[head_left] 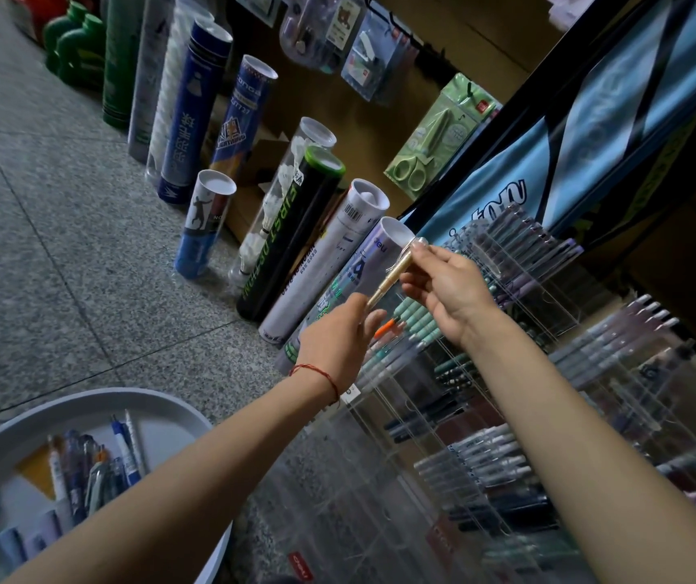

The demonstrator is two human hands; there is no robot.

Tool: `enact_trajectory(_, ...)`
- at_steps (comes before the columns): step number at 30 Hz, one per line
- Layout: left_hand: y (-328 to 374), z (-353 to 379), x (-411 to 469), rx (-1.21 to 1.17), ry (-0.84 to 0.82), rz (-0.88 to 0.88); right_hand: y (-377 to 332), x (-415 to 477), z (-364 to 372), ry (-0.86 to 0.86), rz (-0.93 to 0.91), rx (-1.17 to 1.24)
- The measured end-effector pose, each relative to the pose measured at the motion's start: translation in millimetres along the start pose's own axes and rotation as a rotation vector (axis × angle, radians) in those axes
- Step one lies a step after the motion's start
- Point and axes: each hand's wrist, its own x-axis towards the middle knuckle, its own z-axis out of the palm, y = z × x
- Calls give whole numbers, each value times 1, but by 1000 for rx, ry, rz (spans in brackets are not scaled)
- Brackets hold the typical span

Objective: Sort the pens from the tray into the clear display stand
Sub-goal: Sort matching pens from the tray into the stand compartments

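**Gold pen over the stand, not yet slotted**

Shop aisle with a grey speckled floor (64, 212). Tubes (295, 229) lean against the shelving at far centre. The clear stand (569, 305) is at right and the round tray (85, 400) at near left.

Step in hand: one pen is out of the tray and at the stand, with placement pending. The gold pen (392, 274) hangs slanted in the air above the stand's far-left bays and touches no divider.
- Right hand (447, 288): thumb and fingertips pinch the pen's upper end.
- Left hand (338, 343): seen from the back, fingers curled at the pen's lower tip. It appears to pinch it, though the contact is partly hidden.

Next move (judgement): choose a bay. No matching gold pens are visible, so an unfilled bay seems likely. Turn the pen in line with the dividers, then lower it in.

Containers:
- Tray: a loose heap of mixed pens (118, 453), mostly blue and white.
- Stand: a mint row (413, 318) just under the hands, grey-lilac rows (527, 238) at far, and dark pens (435, 410) and pale ones (485, 453) nearer. The nearest bays are too blurred to read.
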Motion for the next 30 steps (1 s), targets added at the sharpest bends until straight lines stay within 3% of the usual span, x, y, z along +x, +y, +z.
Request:
enact_trajectory(8, -2, 5, -1, 3, -39, 37, 2, -5, -20, 76, -155, -190)
enact_trajectory(11, 0, 9, 0, 2, -79, -10, -1, -6, -26, 196, -316, -233)
enact_trajectory(13, -5, 12, 3, -13, -152, -110, -1, -4, -30, 278, -501, -403)
enact_trajectory(15, -12, 17, 4, -75, -225, -187, 8, -4, -27, 234, -605, -648)
enact_trajectory(18, -14, 22, 1, -130, -284, -209, 29, -1, -23, 136, -576, -786)
enact_trajectory(24, -14, 24, -2, -82, -293, -135, 52, 8, -17, 92, -337, -689)
enact_trajectory(30, -10, 26, -3, -83, -316, -148, 58, 14, -16, 56, -271, -778)
